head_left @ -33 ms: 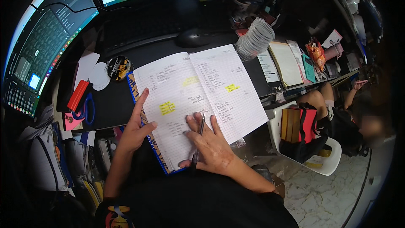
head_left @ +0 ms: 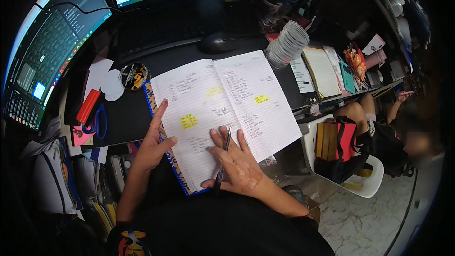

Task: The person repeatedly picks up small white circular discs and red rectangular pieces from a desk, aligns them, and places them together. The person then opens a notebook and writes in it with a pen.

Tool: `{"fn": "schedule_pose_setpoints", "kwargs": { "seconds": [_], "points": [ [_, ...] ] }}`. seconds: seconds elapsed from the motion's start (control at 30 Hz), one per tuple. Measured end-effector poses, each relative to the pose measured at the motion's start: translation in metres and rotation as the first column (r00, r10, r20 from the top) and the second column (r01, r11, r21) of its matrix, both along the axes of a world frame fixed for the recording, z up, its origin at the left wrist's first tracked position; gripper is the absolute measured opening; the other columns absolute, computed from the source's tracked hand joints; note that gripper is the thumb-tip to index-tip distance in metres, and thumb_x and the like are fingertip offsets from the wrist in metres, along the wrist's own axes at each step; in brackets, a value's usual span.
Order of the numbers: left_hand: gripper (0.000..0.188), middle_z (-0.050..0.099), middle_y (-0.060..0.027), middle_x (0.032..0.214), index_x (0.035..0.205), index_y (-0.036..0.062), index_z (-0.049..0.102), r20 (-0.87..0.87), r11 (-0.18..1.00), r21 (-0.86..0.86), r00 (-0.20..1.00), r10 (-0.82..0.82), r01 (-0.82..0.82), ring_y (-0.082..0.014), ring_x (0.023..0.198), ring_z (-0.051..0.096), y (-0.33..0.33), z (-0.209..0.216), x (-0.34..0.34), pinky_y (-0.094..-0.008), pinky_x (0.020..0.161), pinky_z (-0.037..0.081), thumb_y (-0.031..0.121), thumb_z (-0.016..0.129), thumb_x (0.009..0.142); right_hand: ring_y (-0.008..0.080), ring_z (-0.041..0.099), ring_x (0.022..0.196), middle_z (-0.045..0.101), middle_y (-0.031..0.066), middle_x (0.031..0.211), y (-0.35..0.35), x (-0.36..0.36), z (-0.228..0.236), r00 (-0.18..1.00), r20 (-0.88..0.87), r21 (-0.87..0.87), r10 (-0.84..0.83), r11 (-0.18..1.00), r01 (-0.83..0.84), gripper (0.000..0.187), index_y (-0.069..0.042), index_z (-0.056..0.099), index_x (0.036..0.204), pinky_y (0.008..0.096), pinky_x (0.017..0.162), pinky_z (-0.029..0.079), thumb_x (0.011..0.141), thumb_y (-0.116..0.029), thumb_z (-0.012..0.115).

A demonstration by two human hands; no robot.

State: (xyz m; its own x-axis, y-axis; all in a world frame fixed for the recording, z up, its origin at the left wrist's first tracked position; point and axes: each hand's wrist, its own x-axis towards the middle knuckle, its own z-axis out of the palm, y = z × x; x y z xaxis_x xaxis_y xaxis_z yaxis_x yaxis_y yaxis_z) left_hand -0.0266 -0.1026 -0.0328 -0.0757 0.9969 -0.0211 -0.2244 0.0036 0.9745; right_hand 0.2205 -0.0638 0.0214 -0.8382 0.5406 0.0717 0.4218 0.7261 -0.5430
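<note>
An open lined notebook with handwriting and yellow highlighted patches lies tilted at the desk's front edge. Its blue patterned cover shows along the left side. My left hand rests on the left edge of the notebook, index finger stretched along the margin and thumb apart on the page; its other fingers are mostly hidden. Across the lower part of the left page, near the fold, lies my right hand. A dark pen is held between its fingers, its tip end pointing up the page and its rear end toward me.
Behind the notebook are a black mouse, a keyboard and two lit screens. A stack of clear round discs stands at the right. Blue-handled scissors and a red stapler-like object lie left. A person sits beside a white chair holding bags.
</note>
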Motion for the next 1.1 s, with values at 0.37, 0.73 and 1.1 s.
{"fn": "schedule_pose_setpoints", "kwargs": {
  "seconds": [0.37, 0.73, 1.1],
  "points": [
    [0.091, 0.008, -0.0093, 0.160, 0.153, 0.0051, 0.011, 0.106, 1.000, -0.005, 0.994, -0.022, 0.023, -0.0209, 0.145, 0.015, -0.001, -0.006, 0.001, -0.0355, 0.116, 0.018, -0.014, 0.053, 0.074, 0.0402, 0.025, 0.141, 0.033, 0.0243, 0.148, -0.004, -0.003, -0.009, 0.998, 0.022, 0.005, -0.063, 0.998, 0.063, 0.072, -0.002, 0.048, 0.120, 0.0624, 0.111, 0.018, 0.071, -0.046, 0.078],
    [0.098, -0.002, -0.0097, 0.161, 0.153, 0.0064, 0.001, 0.099, 0.998, 0.055, 0.995, -0.011, 0.006, -0.0207, 0.146, 0.011, 0.000, -0.012, -0.001, -0.0353, 0.117, 0.017, -0.014, 0.056, 0.074, 0.0310, 0.046, 0.131, 0.055, 0.0157, 0.133, -0.006, -0.006, -0.022, 0.982, -0.125, 0.179, -0.143, 0.970, 0.164, 0.038, -0.005, 0.058, 0.101, 0.0542, 0.107, 0.033, 0.078, -0.030, 0.076],
    [0.099, -0.005, -0.0093, 0.161, 0.153, 0.0072, -0.003, 0.141, 0.999, 0.044, 0.990, 0.011, -0.017, -0.0212, 0.146, 0.012, 0.000, -0.008, 0.002, -0.0351, 0.116, 0.018, -0.013, 0.053, 0.075, 0.0227, 0.067, 0.095, 0.067, 0.0157, 0.104, 0.004, 0.026, -0.011, 0.639, -0.352, -0.184, -0.684, 0.720, 0.669, 0.008, -0.002, 0.058, 0.087, 0.0395, 0.084, 0.052, 0.086, -0.004, 0.066]
  ]
}}
